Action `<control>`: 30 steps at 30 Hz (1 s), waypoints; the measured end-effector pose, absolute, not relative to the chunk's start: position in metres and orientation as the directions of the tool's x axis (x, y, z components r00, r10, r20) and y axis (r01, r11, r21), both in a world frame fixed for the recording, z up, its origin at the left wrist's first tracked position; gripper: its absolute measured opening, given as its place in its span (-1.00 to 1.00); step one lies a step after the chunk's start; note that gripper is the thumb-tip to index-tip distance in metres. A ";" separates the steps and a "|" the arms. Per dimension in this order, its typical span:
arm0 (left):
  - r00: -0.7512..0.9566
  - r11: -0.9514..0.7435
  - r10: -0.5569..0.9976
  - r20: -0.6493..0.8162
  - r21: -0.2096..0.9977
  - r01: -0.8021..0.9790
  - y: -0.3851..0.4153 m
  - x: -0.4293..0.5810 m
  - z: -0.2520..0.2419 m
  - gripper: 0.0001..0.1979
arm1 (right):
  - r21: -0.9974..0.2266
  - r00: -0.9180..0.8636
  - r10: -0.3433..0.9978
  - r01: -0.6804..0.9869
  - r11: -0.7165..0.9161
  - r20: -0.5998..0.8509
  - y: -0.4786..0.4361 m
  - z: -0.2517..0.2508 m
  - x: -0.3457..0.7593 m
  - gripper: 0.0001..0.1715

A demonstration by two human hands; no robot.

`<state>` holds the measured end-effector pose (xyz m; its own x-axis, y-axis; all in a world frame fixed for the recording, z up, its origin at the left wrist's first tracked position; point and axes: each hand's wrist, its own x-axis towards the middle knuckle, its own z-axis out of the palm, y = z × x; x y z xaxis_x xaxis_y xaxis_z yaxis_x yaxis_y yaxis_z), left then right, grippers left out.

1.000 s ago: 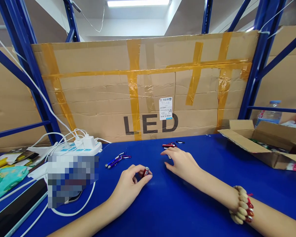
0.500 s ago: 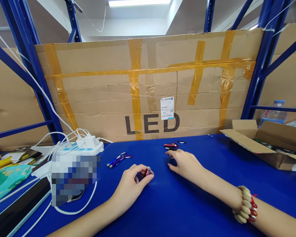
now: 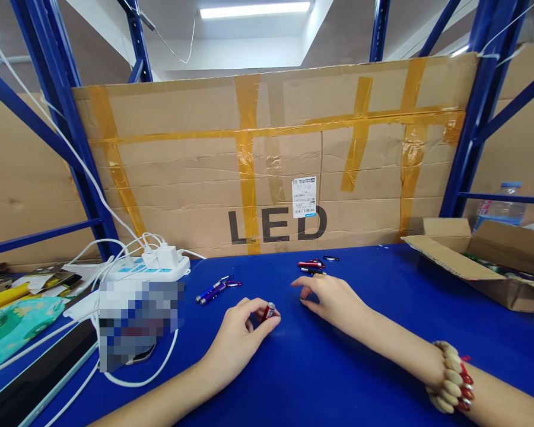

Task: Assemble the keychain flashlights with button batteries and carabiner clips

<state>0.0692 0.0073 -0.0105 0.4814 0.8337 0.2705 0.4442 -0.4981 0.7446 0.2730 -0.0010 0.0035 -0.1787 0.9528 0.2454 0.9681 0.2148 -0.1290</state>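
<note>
Red cylinder (image 3: 268, 311) sits pinched in left hand (image 3: 241, 334).

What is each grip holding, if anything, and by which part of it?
The left grip pinches a small red cylinder by its sides, silver end exposed. Whether the right grip holds anything cannot be told.

You have a bright, even scene, lit from overhead by a white ceiling tube (image 3: 255, 10) at the far side, which is washed out to plain white. The glossy brown tape (image 3: 247, 155) throws small glints back at you, and the blue table (image 3: 289, 385) shows only soft, faint shadows below your right hand (image 3: 333, 296). You get wide-angle stretch: the blue posts (image 3: 465, 136) lean outward toward the edges. A pixelated patch (image 3: 140, 323) on the left hides what it covers, and the label's (image 3: 304, 197) fine print is unreadable.
</note>
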 end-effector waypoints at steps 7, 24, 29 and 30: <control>0.478 -0.500 0.833 0.278 0.746 0.439 0.007 0.070 -0.010 -0.75 | -0.176 -0.208 0.936 0.948 0.264 0.282 0.001 -0.002 0.273 -0.59; 0.480 -0.522 0.825 0.300 0.728 0.443 0.005 0.069 -0.008 -0.77 | -0.282 -0.230 0.936 0.910 0.305 0.267 -0.004 0.002 0.267 -0.66; 0.485 -0.527 0.821 0.302 0.728 0.439 0.005 0.069 -0.009 -0.77 | -0.269 -0.242 0.932 0.910 0.314 0.269 -0.004 0.001 0.268 -0.68; 0.486 -0.528 0.820 0.303 0.729 0.437 0.005 0.069 -0.009 -0.77 | -0.267 -0.243 0.932 0.911 0.315 0.269 -0.004 0.001 0.268 -0.69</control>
